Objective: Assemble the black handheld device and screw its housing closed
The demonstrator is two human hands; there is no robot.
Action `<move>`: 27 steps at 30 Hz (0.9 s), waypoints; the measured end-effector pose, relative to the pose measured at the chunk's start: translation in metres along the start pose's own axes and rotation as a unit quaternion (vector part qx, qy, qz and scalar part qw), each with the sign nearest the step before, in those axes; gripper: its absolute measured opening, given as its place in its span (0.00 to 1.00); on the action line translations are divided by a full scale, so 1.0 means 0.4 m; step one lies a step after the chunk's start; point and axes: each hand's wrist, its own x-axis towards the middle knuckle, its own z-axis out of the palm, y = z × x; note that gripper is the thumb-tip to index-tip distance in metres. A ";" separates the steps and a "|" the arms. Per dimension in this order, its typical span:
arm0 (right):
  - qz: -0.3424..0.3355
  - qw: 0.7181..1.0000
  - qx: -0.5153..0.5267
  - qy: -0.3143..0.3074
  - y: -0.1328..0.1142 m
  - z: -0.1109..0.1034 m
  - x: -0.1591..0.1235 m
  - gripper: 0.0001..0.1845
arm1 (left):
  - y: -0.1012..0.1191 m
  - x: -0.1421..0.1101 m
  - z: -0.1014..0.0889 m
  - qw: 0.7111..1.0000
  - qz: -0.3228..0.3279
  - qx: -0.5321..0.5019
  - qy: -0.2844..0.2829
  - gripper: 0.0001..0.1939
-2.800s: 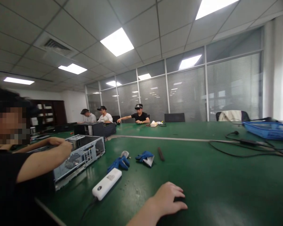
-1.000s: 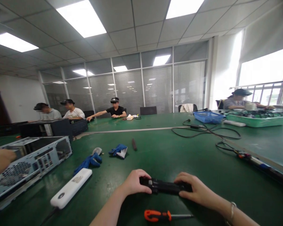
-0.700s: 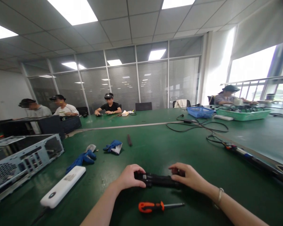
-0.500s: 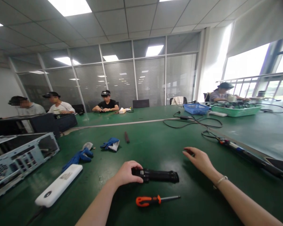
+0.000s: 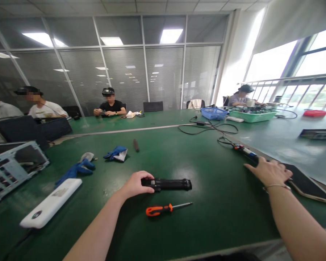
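Observation:
My left hand (image 5: 139, 183) is closed round the left end of a black bar-shaped device (image 5: 172, 184) lying on the green table (image 5: 206, 210). The fingers cover that end. Just in front of it lies a screwdriver (image 5: 159, 210) with an orange and black handle, its shaft pointing right. My right hand (image 5: 271, 172), a bracelet at its wrist, is spread palm-down over a long dark rod-like thing with a cable (image 5: 246, 152) at the right. The hand hides much of that thing. A dark flat panel (image 5: 311, 185) lies beside it.
On the left are a white power-bank-like block (image 5: 53, 203), blue gloves (image 5: 116, 154) and an open computer case (image 5: 16, 166). Farther back stand a blue basket (image 5: 213, 114) and a green basket (image 5: 260, 116), with black cables (image 5: 206, 125) near them. Several people sit round the table.
My right hand has let go of the black device and moved right, onto the long dark thing. My left hand stays on the device. The view has turned right and down.

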 end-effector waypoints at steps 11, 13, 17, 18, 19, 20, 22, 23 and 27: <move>0.035 0.999 0.003 0.002 0.000 0.014 0.006 0.21 | 0.001 0.003 0.006 1.000 -0.002 -0.009 0.002 0.20; 0.006 1.000 0.013 0.014 -0.027 0.007 -0.015 0.22 | 0.002 0.003 0.006 1.000 -0.002 -0.010 0.003 0.20; -0.079 0.996 0.039 0.019 -0.113 -0.003 -0.061 0.22 | 0.001 0.005 0.006 1.000 0.003 -0.008 0.001 0.20; -0.103 0.993 0.049 0.017 -0.141 -0.004 -0.073 0.22 | 0.001 0.006 0.006 1.000 0.003 -0.008 0.001 0.20; -0.128 0.990 0.060 0.014 -0.170 -0.004 -0.086 0.23 | 0.002 0.006 0.006 1.000 0.004 -0.007 0.001 0.20; -0.153 0.985 0.073 0.011 -0.200 -0.004 -0.099 0.24 | 0.003 0.005 0.006 1.000 0.004 -0.005 0.001 0.20; -0.206 0.973 0.107 0.000 -0.262 -0.006 -0.127 0.26 | 0.007 0.004 0.006 1.000 0.000 -0.004 0.004 0.20; -0.233 0.964 0.127 -0.009 -0.293 -0.008 -0.142 0.27 | 0.009 0.004 0.005 1.000 -0.002 -0.004 0.004 0.19; -0.345 0.912 0.216 -0.056 -0.409 -0.032 -0.213 0.32 | 0.013 0.000 0.003 1.000 -0.009 -0.003 -0.002 0.21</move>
